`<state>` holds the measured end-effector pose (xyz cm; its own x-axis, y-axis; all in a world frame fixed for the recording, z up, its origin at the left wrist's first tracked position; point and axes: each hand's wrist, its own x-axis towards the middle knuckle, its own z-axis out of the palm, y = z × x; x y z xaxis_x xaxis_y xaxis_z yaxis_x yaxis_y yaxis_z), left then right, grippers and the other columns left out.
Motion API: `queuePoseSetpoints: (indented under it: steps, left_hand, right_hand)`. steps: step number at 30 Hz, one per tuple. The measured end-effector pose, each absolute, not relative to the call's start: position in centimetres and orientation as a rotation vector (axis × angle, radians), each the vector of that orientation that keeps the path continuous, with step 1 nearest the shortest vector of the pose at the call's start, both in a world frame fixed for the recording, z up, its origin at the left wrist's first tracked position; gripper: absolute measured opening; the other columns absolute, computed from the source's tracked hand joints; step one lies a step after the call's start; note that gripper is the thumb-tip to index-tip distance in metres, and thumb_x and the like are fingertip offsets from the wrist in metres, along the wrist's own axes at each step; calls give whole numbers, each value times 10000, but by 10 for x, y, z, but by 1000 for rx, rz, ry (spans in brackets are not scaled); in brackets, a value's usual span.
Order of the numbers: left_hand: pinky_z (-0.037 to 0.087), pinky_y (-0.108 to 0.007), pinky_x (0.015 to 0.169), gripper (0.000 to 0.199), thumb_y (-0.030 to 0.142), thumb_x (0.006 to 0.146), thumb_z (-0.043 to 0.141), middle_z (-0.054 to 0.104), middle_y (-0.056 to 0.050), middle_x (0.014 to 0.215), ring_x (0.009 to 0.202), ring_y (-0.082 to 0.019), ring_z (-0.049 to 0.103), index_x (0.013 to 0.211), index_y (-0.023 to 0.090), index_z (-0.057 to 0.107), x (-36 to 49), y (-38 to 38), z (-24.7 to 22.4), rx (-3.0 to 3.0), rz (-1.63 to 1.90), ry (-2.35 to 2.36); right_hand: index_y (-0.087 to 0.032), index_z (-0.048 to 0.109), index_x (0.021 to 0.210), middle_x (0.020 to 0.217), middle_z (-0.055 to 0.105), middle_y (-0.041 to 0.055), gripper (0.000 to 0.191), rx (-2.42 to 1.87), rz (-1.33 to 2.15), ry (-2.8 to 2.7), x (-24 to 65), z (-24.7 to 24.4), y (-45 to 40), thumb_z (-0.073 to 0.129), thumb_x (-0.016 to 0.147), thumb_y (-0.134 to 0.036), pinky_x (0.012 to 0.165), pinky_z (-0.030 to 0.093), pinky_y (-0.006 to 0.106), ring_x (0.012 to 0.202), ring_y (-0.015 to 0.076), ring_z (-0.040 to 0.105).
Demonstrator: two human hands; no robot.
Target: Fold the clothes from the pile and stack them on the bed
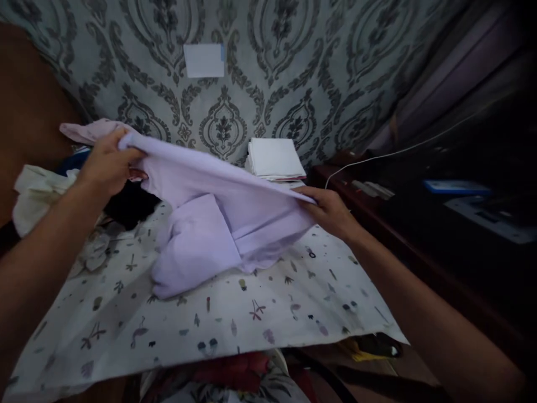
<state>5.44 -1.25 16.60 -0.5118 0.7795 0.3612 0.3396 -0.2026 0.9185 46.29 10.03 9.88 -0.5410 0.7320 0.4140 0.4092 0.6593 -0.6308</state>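
A lavender garment (226,196) is stretched between my two hands above the patterned cloth on the table. My left hand (111,159) pinches its upper left end, and my right hand (329,210) grips its right end, thumb on top. The upper edge runs taut, sloping down from left to right. A folded part of the garment hangs lower and rests on the white printed tablecloth (235,330). Its exact kind is hard to tell from this shape.
A loose pile of clothes with a cream piece (36,196) and a black piece (132,204) lies left. Behind stands a white folded stack (274,158) near the wall. At the right is a dark surface with a blue-edged object (456,187) and a cable. Below the table's edge sits red cloth (230,372).
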Motion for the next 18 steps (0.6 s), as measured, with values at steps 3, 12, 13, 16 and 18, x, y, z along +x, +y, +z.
queuePoseSetpoints:
  steps: [3,12,13,16,18]
  left_hand:
    - [529,-277,600,156,103,689,603,570,49,714,768,-166,617,755,227,536,94,-24,209,1293,1881,1511]
    - [595,-317,659,109,209,858,634,641,18,826,854,-212,704,962,187,608,216,-38,183,1652,1287,1082]
    - [596,-320,663,123,245,866,639,639,18,823,827,-200,700,968,193,596,221,-33,173,1685,1247,1029]
    - [593,-346,717,266,364,898,619,651,-7,914,838,-187,681,1098,212,534,228,-18,145,1727,1290,917]
    - [574,-371,803,425,418,894,619,649,-55,1073,977,-216,663,1239,227,460,226,-12,128,1787,1296,943]
  right_hand:
    - [-214,734,1072,984,748,68,331,-989,267,-2205,459,106,119,500,845,-273,828,510,398,921,287,687]
    - [-245,418,1475,1491,469,126,883,-632,656,-2293,436,103,51,778,729,-550,1106,370,492,1356,340,426]
    - [-244,486,1421,1407,545,113,788,-599,757,-2274,432,108,39,751,756,-574,1072,409,472,1300,328,480]
    - [-190,685,1041,954,689,58,479,-652,1039,-2138,422,117,23,685,807,-608,841,527,394,944,263,639]
    - [-181,677,877,784,658,19,427,-713,1143,-1966,421,118,25,708,784,-597,695,530,340,757,211,632]
